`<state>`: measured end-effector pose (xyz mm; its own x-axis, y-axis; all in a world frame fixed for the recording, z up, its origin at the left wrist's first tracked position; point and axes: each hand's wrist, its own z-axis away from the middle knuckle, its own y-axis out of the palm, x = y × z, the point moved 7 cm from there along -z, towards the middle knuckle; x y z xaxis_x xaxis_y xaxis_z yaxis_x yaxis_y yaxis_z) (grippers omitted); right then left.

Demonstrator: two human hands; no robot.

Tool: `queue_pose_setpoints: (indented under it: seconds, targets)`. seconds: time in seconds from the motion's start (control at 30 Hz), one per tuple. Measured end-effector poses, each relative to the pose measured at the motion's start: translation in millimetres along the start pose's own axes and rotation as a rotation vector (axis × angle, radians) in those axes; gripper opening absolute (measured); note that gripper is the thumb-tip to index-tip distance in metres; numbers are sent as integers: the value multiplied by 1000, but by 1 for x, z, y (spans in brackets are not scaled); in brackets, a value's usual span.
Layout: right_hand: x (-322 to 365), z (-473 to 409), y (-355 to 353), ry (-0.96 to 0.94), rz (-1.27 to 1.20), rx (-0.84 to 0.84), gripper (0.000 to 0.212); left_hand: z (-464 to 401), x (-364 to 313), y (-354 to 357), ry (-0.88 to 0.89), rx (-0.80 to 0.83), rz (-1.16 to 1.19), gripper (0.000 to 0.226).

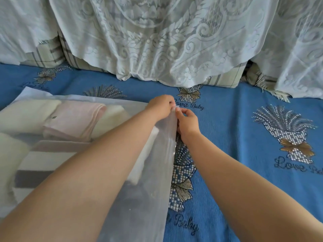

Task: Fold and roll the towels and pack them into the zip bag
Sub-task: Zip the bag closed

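A frosted translucent plastic zip bag (153, 172) lies on a blue bedspread (244, 137) patterned with woven-basket motifs and "Love Baby" lettering. Inside it, seen through the plastic, are folded towels: a cream towel (26, 112) at the far left, a pale pink towel (78, 119) beside it, another cream one (113, 117) to the right, and a grey-and-white striped towel (45, 163) nearer the camera. The left hand (161, 106) and the right hand (187, 121) meet at the bag's far right corner, both pinching its edge between thumb and fingers, almost touching each other. White lace curtain fabric (166, 41) drapes over checked cushions (52, 53) behind the bedspread.
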<state>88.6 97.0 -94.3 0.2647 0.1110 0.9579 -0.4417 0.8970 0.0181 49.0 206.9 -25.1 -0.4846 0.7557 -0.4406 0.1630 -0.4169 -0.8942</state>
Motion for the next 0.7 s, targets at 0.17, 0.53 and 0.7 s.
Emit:
queue_pose_setpoints:
  seconds: [0.17, 0.53, 0.7]
  targets:
    - [0, -7, 8, 89, 23, 50, 16, -5, 16, 0, -10, 18, 144, 18]
    - [19, -4, 21, 178, 138, 400, 18, -8, 30, 3, -56, -3, 307, 17]
    - [23, -5, 19, 175, 141, 479, 13, -10, 38, 7, -111, 86, 427, 21]
